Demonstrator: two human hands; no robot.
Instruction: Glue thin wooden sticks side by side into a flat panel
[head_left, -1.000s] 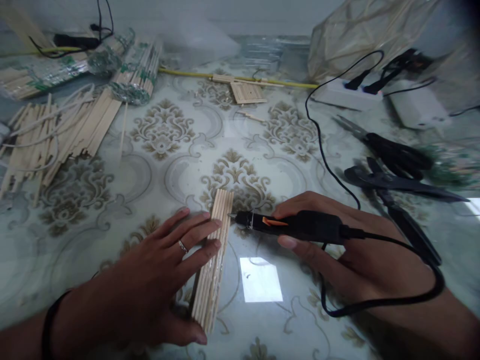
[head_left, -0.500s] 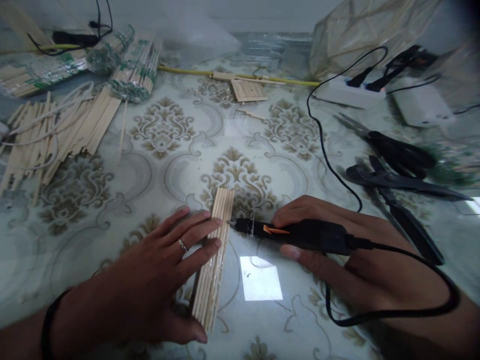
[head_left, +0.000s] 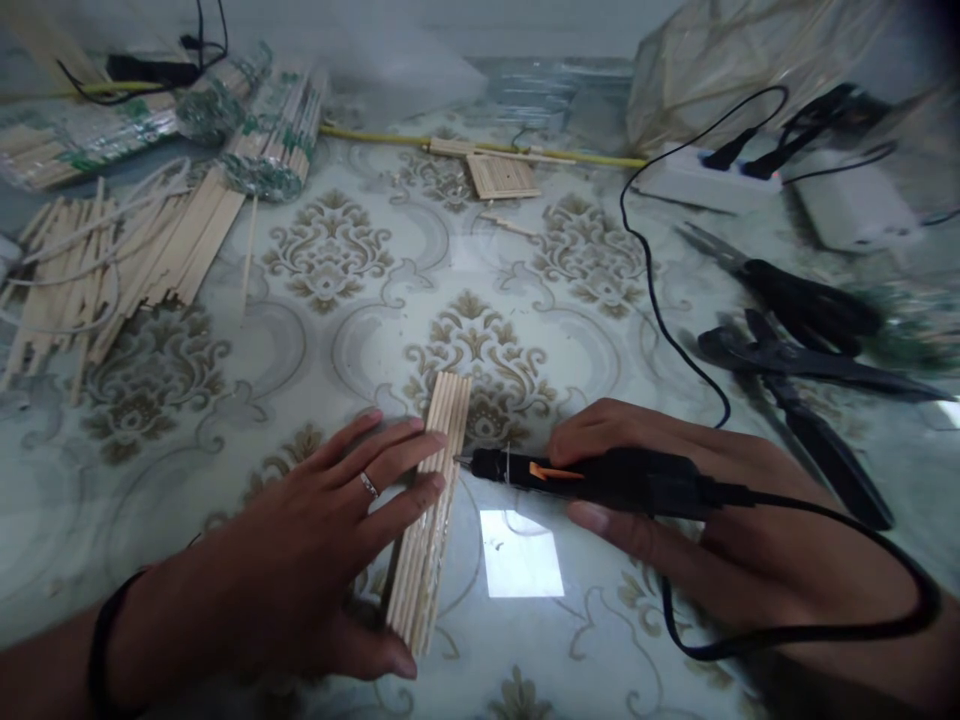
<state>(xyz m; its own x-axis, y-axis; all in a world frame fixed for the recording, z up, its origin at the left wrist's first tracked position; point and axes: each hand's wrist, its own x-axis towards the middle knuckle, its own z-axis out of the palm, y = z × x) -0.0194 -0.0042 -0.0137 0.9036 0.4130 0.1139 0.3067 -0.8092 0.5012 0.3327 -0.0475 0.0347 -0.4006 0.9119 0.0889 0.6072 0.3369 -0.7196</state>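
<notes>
My left hand [head_left: 300, 530] slants in from lower left, fingers spread on the wooden strip [head_left: 427, 545]; my right hand [head_left: 720, 530], lower right, grips the black tool [head_left: 622, 480].

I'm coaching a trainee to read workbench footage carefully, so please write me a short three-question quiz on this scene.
1. Open: What does the right hand hold, and where is its tip?
2. True or false: The left hand hovers clear of the strip of wooden sticks.
3. Fill in: The white power strip is on the person's ____ side.

Key
1. A black corded tool; its tip is at the right edge of the strip of wooden sticks.
2. False; it rests on them.
3. Right.
</notes>
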